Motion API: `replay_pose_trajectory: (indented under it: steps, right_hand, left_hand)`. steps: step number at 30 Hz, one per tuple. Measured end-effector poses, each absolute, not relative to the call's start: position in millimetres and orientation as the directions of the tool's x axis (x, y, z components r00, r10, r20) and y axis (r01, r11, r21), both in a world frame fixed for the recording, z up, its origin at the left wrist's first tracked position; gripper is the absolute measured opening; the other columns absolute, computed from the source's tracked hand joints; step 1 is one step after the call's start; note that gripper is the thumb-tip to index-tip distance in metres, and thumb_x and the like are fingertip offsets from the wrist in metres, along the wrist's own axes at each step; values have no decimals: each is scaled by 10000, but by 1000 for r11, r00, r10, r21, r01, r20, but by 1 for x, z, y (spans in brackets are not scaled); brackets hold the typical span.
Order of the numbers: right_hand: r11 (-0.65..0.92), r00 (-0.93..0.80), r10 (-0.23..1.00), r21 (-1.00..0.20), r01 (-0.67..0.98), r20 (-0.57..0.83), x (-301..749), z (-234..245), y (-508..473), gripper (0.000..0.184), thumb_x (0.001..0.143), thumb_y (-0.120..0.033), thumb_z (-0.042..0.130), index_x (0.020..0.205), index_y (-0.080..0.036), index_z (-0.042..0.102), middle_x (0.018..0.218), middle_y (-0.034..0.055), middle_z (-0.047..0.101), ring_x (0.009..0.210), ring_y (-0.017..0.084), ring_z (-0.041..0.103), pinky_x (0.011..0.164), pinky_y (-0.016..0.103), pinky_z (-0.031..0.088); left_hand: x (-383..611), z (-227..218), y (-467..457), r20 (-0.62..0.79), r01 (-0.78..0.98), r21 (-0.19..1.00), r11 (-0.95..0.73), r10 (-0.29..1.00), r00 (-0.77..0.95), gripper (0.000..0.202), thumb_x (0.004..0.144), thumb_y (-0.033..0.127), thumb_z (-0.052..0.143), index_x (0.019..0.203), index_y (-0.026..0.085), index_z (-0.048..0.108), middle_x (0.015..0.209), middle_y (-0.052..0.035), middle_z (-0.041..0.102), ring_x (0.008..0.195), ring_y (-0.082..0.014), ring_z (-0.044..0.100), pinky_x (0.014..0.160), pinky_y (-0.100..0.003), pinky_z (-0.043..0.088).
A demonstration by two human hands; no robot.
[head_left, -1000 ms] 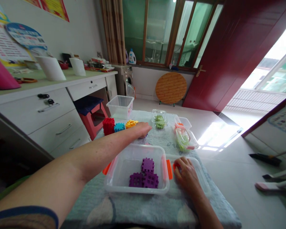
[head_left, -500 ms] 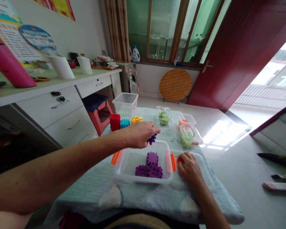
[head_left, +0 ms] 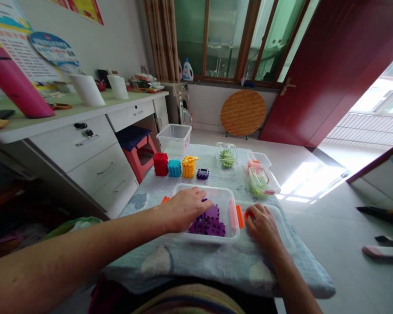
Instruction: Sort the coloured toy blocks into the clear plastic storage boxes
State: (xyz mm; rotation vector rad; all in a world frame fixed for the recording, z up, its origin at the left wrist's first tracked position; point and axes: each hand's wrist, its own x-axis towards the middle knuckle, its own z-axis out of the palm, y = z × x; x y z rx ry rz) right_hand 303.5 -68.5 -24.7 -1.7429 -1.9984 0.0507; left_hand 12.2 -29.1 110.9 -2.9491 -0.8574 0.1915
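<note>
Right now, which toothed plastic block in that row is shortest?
The dark purple block, at the right end; the red block, blue block and yellow block stand taller.

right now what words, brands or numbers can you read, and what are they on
No text reads clearly.
Wall poster: rows of print, too blurred to read.
Fan: print, too blurred.
Red-yellow poster: cut off, nothing legible.
Bottle: label too small.
Purple blocks, box: no text that I can make out.
</note>
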Motion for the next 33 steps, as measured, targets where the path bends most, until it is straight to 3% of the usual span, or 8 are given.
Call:
replay_pose_trajectory:
  steps: [9,17,27,33]
  right_hand:
    - [189,-68,938,-338,922,341,302,-22,-70,106,824,-168,495,788,-208,586,830,50,591,826,214,505,793,343,386]
    - [194,-68,940,-358,913,336,302,-21,-71,103,827,-171,498,785,-210,583,823,50,588,825,213,500,791,344,386]
    - [194,-66,942,-371,908,329,301,-18,-71,106,832,-179,491,781,-213,578,827,48,583,823,211,501,795,343,386]
    - [206,-72,933,-357,911,353,301,-19,-71,103,824,-179,492,773,-221,572,818,45,589,818,209,509,785,338,389]
  left_hand:
    - [18,81,-17,-287,632,-63,-773,620,730,361,717,222,625,1075,177,630,980,-134,692,888,-303,667,713,-383,530]
    - [20,79,-18,-245,652,-64,-755,645,724,323,752,165,606,1074,171,631,971,-133,711,885,-302,691,711,-376,537]
    - [17,88,-20,-186,657,-121,-744,667,722,393,711,241,722,1081,191,597,986,-99,699,855,-285,694,692,-352,551]
    - [10,97,-24,-245,670,-95,-736,670,701,180,815,143,565,955,178,671,910,-106,724,825,-272,703,683,-347,543]
